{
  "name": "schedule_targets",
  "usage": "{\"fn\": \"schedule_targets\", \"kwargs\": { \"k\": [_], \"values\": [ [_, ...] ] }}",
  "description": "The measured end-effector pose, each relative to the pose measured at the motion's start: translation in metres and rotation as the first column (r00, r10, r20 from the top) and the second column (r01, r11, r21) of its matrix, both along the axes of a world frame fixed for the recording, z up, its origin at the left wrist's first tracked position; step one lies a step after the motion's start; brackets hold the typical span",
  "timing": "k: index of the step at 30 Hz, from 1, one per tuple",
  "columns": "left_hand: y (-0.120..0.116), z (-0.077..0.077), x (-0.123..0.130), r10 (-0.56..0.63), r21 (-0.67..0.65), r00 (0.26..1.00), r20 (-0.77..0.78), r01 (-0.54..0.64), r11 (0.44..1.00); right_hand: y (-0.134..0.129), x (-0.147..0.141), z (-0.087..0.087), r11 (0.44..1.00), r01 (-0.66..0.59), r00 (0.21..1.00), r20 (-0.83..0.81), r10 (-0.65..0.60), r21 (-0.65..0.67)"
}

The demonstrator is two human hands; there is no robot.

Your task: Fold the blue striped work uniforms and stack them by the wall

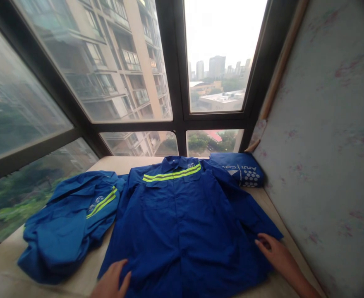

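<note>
The blue shirt (182, 223) lies flat on the pale ledge (6, 269), front up, with its collar (173, 162) end toward the window (222, 62). It is spread wide, maybe so that both sides are easy to reach. The left hand (112, 279) is by its lower left side, and the right hand (273, 250) is by its lower right side, near the sleeve (253, 207). Both hands are loose, fingers a bit bent, with no cloth seen gripped; I cannot tell how hard they touch. The cloth looks thin and soft, with small creases, and a straight yellow stripe (172, 174) crosses the chest. A second shirt (67, 231) sits in a lumpy heap on the left, perhaps to leave room for the flat one. At the back right, by the flowery wall (324, 124), is a smooth blue pack (239, 169) with white dots, rounded at the end
</note>
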State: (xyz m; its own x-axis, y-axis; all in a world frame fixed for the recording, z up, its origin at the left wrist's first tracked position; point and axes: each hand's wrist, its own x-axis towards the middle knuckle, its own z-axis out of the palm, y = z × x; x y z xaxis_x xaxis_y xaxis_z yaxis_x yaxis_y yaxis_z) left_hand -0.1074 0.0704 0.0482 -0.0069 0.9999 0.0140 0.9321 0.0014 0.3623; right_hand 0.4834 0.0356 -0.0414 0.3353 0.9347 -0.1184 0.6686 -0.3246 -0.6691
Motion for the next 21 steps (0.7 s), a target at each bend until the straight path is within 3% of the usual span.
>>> {"fn": "schedule_targets", "kwargs": {
  "k": [2,4,7,9,11,14,16,19,21],
  "values": [
    [0.008,-0.020,0.052,-0.201,0.144,0.977,-0.064,0.209,0.967,0.018,0.013,-0.002,0.992,0.080,0.983,0.159,-0.095,0.094],
    [0.012,-0.042,0.110,-0.334,0.299,0.923,-0.191,0.379,0.876,0.033,0.026,-0.005,0.974,0.124,0.920,0.345,-0.184,0.188],
    [0.015,-0.073,0.180,-0.413,0.395,0.828,-0.380,0.549,0.737,0.050,0.041,-0.008,0.968,0.147,0.812,0.533,-0.237,0.205],
    [0.017,-0.088,0.206,-0.431,0.412,0.784,-0.447,0.608,0.679,0.057,0.049,-0.009,0.980,0.161,0.809,0.552,-0.201,0.122],
    [0.018,-0.101,0.216,-0.430,0.433,0.774,-0.465,0.622,0.652,0.060,0.057,-0.012,0.990,0.144,0.866,0.484,-0.130,0.007],
    [0.014,-0.118,0.213,-0.384,0.457,0.825,-0.414,0.553,0.696,0.061,0.068,-0.013,0.992,0.057,0.951,0.310,-0.019,-0.114],
    [0.009,-0.126,0.205,-0.378,0.442,0.841,-0.388,0.530,0.724,0.059,0.073,-0.005,0.993,0.043,0.977,0.215,-0.019,-0.110],
    [-0.001,-0.132,0.190,-0.393,0.412,0.832,-0.392,0.540,0.734,0.059,0.081,0.027,0.993,0.088,0.994,0.072,-0.082,-0.079],
    [-0.007,-0.132,0.182,-0.398,0.393,0.831,-0.389,0.540,0.744,0.066,0.085,0.064,0.993,0.104,0.994,0.027,-0.102,-0.063]
  ]
}}
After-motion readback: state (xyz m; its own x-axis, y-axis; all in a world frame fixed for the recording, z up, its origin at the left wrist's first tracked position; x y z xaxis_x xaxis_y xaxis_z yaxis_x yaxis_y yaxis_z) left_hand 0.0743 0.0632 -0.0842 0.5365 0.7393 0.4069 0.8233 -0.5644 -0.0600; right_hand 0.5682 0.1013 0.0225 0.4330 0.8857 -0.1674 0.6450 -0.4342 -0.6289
